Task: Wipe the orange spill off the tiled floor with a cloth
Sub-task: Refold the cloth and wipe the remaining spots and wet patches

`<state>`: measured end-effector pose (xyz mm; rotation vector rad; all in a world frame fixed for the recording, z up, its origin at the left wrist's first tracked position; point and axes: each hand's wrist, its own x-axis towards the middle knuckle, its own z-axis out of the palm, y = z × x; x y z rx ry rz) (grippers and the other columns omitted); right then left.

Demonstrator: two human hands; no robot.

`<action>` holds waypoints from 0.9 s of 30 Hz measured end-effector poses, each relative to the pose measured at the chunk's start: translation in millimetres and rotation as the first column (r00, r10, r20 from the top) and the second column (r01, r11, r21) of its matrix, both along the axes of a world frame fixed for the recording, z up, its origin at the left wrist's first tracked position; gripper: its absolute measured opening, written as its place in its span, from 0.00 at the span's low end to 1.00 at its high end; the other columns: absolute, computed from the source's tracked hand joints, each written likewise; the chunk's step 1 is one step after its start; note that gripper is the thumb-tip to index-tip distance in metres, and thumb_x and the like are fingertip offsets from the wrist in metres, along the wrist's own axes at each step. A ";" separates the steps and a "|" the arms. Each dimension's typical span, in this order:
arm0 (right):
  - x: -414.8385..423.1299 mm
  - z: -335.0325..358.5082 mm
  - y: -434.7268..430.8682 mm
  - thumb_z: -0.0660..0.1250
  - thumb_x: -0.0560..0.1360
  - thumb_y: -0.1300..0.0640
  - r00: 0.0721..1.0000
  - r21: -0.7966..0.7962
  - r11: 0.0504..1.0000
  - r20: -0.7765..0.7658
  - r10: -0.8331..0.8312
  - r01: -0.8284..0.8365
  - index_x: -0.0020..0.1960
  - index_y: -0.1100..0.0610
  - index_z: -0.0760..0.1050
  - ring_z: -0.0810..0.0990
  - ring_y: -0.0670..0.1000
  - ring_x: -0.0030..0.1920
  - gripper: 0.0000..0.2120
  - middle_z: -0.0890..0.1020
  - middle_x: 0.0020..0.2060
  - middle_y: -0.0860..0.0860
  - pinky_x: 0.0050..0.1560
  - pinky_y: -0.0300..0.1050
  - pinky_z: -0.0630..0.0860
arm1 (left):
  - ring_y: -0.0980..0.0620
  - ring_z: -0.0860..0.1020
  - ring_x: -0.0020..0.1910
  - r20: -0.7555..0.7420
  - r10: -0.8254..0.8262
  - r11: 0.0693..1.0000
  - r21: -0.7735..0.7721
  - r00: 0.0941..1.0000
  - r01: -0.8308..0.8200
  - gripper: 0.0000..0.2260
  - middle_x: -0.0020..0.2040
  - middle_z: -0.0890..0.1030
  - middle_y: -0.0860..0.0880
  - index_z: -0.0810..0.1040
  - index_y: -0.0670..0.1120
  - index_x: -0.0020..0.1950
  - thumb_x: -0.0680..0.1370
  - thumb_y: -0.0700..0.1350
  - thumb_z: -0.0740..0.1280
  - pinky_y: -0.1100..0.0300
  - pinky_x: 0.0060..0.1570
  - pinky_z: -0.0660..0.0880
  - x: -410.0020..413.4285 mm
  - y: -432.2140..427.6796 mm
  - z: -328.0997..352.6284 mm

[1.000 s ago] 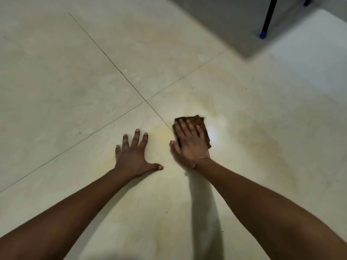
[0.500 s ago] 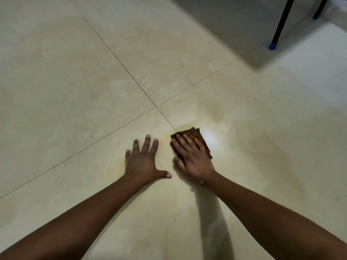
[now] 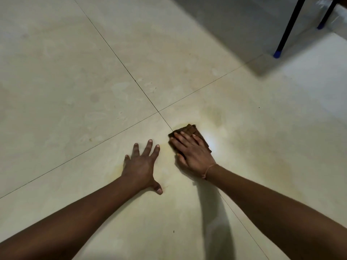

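A folded brown cloth (image 3: 189,129) lies flat on the pale tiled floor (image 3: 75,81), just right of where the tile joints cross. My right hand (image 3: 191,149) presses on it with fingers spread, covering most of it. My left hand (image 3: 141,164) rests flat on the tile beside it, fingers apart, holding nothing. A faint orange-yellow spill (image 3: 277,169) stains the tile around and to the right of the cloth, with a paler smear near my left hand.
Two thin black furniture legs with blue feet (image 3: 277,53) stand at the top right, on a darker shadowed patch of floor (image 3: 225,25). Dark grout lines (image 3: 120,59) cross near the cloth.
My right hand slid the cloth a little along the floor, staying near the tile crossing. The view shifted, so both hands sit lower in frame. My left hand stayed planted.
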<state>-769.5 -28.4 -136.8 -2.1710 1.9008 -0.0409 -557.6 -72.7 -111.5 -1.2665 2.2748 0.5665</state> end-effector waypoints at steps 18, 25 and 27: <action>-64.7 -5.5 -48.4 0.55 0.82 0.51 0.882 -0.070 0.881 -0.023 -0.470 0.468 0.78 0.50 0.60 0.55 0.51 0.78 0.25 0.61 0.78 0.50 0.75 0.53 0.50 | 0.33 0.35 0.75 0.028 -0.015 0.999 0.039 0.999 0.014 0.68 0.76 0.28 0.51 0.31 0.54 0.76 0.53 0.68 0.77 0.30 0.68 0.55 -3.8 -2.3 -1.9; -97.5 -2.1 -14.4 0.51 0.77 0.47 0.865 -0.081 0.868 -0.079 -0.495 0.490 0.75 0.53 0.65 0.63 0.54 0.75 0.28 0.68 0.74 0.53 0.74 0.57 0.57 | 0.33 0.34 0.75 0.008 -0.027 0.999 0.016 1.000 0.027 0.68 0.75 0.26 0.50 0.30 0.54 0.75 0.53 0.69 0.76 0.31 0.68 0.56 -1.8 -2.9 -4.4; -106.2 2.1 -63.8 0.51 0.79 0.47 0.744 -0.087 0.748 -0.085 -0.663 0.657 0.76 0.55 0.62 0.60 0.55 0.76 0.27 0.66 0.75 0.55 0.74 0.59 0.56 | 0.32 0.34 0.75 0.017 -0.042 0.999 0.025 0.999 0.041 0.69 0.75 0.25 0.51 0.29 0.54 0.74 0.53 0.69 0.76 0.31 0.68 0.57 -3.5 -3.6 -4.2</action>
